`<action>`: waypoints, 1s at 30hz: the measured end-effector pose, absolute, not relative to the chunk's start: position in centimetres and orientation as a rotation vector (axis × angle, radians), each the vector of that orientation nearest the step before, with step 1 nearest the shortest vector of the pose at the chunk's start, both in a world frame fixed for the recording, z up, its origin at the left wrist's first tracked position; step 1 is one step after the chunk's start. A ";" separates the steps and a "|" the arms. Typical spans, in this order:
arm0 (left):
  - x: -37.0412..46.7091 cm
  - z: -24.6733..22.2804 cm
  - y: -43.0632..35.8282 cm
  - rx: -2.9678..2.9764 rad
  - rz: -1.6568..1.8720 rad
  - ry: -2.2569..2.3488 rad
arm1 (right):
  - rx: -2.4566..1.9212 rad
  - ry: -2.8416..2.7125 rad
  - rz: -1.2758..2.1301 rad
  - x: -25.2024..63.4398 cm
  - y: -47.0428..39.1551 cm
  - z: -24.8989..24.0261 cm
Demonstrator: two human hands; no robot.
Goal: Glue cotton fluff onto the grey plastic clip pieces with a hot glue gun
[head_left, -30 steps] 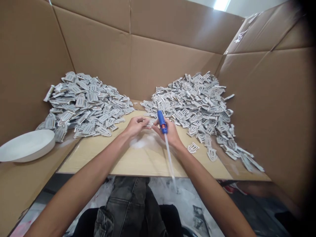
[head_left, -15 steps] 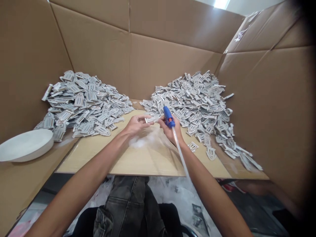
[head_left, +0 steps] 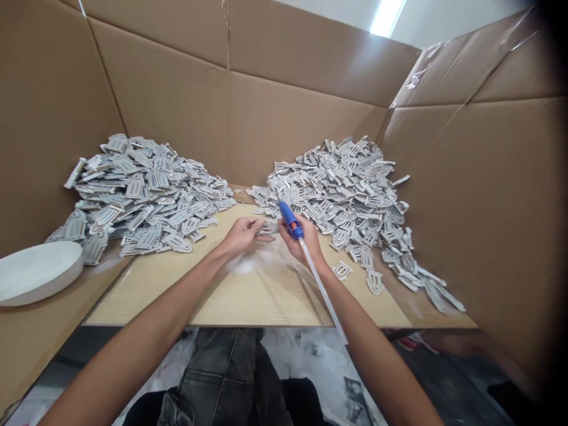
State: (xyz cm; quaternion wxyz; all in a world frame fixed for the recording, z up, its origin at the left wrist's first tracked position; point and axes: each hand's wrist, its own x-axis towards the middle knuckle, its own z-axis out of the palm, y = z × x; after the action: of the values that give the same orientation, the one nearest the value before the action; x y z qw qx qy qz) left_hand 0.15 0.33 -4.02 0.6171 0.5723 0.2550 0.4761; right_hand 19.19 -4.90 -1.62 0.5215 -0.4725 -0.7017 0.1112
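Near the middle of the board, my left hand [head_left: 243,236] pinches a small grey-white plastic piece [head_left: 267,229] between thumb and fingers; its outline is blurred. My right hand [head_left: 304,238] is closed on a blue tool [head_left: 290,219] with a red part and a clear tube [head_left: 320,284] trailing over the forearm. The fingertips of my right hand are close to the piece; whether they touch it I cannot tell. White fluffy material [head_left: 244,261] lies on the board under my left hand.
Piles of flat slotted plastic pieces stand at the left [head_left: 151,186] and right [head_left: 341,183]. A white bowl [head_left: 42,275] sits at the far left. Cardboard walls [head_left: 302,112] surround the pale board [head_left: 266,302]. A few loose pieces [head_left: 342,270] lie right of my right forearm.
The view has tilted slightly upward and shifted, so the piles sit lower and further left. The piece in my left hand has turned and now looks thinner and blurred.
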 end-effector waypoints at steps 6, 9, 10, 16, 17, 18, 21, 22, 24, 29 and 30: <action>0.0 -3.3 -0.3 1.283 1.079 0.564 | -1.150 -1.716 0.205 19.0 -5.5 -0.9; 0.1 -3.0 -0.6 1.323 1.084 0.622 | -1.158 -1.705 0.229 18.9 -5.6 -0.8; 0.1 -2.9 -0.6 1.338 1.095 0.628 | -1.160 -1.696 0.240 18.9 -5.6 -0.9; 0.5 -3.0 -0.5 1.432 1.158 0.653 | -1.177 -1.672 0.279 18.9 -5.3 -1.2; 0.6 -3.1 -0.5 1.445 1.161 0.655 | -1.179 -1.677 0.270 18.9 -5.3 -1.2; 0.6 -3.2 -0.4 1.456 1.161 0.655 | -1.179 -1.683 0.259 18.8 -5.3 -1.2; 0.8 -3.3 -0.4 1.449 1.160 0.656 | -1.169 -1.705 0.224 18.6 -5.4 -1.3; 0.8 -3.4 -0.4 1.433 1.156 0.661 | -1.167 -1.712 0.218 18.5 -5.4 -1.4; 0.9 -3.5 -0.5 1.398 1.153 0.677 | -1.173 -1.727 0.217 18.3 -5.4 -1.4; 1.2 -3.5 -0.4 1.277 1.261 0.714 | -1.208 -1.698 0.084 18.1 -5.4 -1.5; 1.1 -3.4 -0.4 1.248 1.286 0.715 | -1.222 -1.669 0.061 18.2 -5.3 -1.5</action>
State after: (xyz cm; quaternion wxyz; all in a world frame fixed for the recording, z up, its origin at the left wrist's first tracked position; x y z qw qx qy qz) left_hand 1.14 -0.45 -3.40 0.5697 0.5316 0.3045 0.5478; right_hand 18.16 -5.34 -1.48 0.5106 -0.5077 -0.6934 0.0253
